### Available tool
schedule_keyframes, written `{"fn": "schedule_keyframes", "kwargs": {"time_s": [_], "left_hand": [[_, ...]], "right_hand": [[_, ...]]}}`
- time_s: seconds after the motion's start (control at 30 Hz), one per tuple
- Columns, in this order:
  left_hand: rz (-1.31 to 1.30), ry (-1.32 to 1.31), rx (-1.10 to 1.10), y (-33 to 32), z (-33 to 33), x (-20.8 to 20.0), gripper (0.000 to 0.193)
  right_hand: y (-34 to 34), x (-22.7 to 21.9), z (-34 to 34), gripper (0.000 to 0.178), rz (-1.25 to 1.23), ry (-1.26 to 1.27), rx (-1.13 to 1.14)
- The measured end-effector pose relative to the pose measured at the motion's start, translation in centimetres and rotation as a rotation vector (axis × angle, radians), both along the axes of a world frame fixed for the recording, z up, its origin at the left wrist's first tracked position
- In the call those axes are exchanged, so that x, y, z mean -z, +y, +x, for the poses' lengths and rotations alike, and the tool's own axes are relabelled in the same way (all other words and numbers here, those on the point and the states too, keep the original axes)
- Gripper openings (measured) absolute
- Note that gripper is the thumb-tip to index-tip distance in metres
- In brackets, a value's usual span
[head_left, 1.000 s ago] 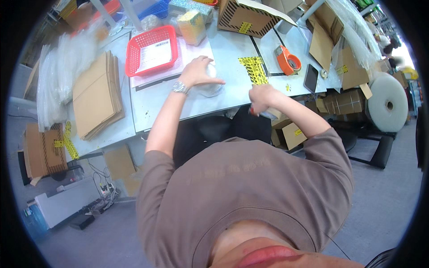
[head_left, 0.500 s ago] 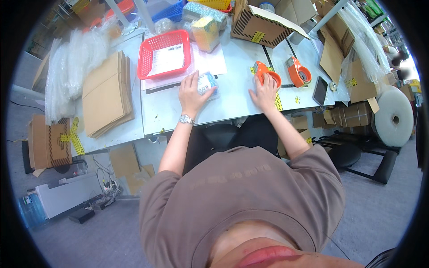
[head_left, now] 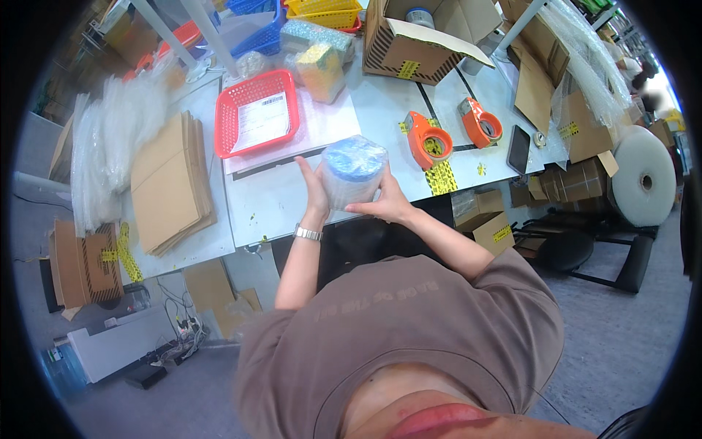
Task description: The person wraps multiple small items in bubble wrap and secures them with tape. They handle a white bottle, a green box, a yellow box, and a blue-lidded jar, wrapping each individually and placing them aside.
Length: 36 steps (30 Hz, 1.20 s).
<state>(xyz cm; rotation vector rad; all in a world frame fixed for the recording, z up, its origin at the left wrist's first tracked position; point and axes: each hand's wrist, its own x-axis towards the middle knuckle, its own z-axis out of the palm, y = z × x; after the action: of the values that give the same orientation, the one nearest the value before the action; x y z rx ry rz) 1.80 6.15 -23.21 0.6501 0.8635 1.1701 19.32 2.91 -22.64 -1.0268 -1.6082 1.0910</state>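
Between my two hands is a jar [head_left: 354, 175] with a blue top, wrapped in clear bubble wrap, at the table's near edge. My left hand [head_left: 316, 194] is pressed to its left side, with a silver watch [head_left: 308, 233] on the wrist. On its right side my right hand [head_left: 391, 200] grips low down, the thumb in front. The far fingers are partly hidden behind the jar. To the right stand two orange tape dispensers [head_left: 421, 143], untouched, with yellow-and-black tape [head_left: 440, 180] stuck on the table beside the nearer one.
A red basket [head_left: 221, 135] holding a printed sheet sits beyond my left hand, near wrapped blocks [head_left: 319, 69]. Flat cardboard [head_left: 164, 183] is stacked left. An open carton [head_left: 380, 55] stands at the back. A phone [head_left: 518, 150] and a bubble-wrap roll [head_left: 643, 183] are right.
My right hand has left the orange tape dispenser and come to the wrapped jar. Both hands now hold the jar, which has been tipped up and brought closer to me. The view has shifted slightly.
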Motion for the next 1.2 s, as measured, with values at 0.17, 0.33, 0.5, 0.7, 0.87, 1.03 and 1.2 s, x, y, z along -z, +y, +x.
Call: {"fn": "schedule_keyframes", "kwargs": {"time_s": [0.17, 0.33, 0.5, 0.7, 0.87, 1.03, 1.2], "left_hand": [[0.017, -0.406, -0.12, 1.2, -2.6, 2.7, 0.082], [0.474, 0.778, -0.237, 1.2, -3.8, 9.7, 0.039], [0.572, 1.014, -0.231, 1.1, -2.9, 7.2, 0.028], [0.59, 0.988, -0.254, 1.0, -3.2, 8.3, 0.021], [0.585, 1.007, -0.218, 0.9, -3.1, 7.8, 0.022], [0.593, 1.023, -0.206, 1.1, -3.0, 8.4, 0.021], [0.563, 1.095, -0.2, 1.0, -2.8, 8.5, 0.019]], "right_hand": [[5.8, -7.9, -0.5, 0.106, 0.474, -0.449, -0.181], [19.4, -11.3, -6.4, 0.093, 0.724, -0.494, 0.156], [33.7, -9.2, -12.3, 0.068, 0.95, -0.882, 0.436], [33.0, -6.2, -14.8, 0.068, 0.868, -1.131, 0.22], [26.6, -6.6, -11.0, 0.068, 0.854, -0.863, 0.128], [14.5, -12.0, 0.1, 0.052, 0.729, -0.477, -0.188], [10.0, -13.2, 15.8, 0.028, 0.791, -0.486, 0.281]]}}
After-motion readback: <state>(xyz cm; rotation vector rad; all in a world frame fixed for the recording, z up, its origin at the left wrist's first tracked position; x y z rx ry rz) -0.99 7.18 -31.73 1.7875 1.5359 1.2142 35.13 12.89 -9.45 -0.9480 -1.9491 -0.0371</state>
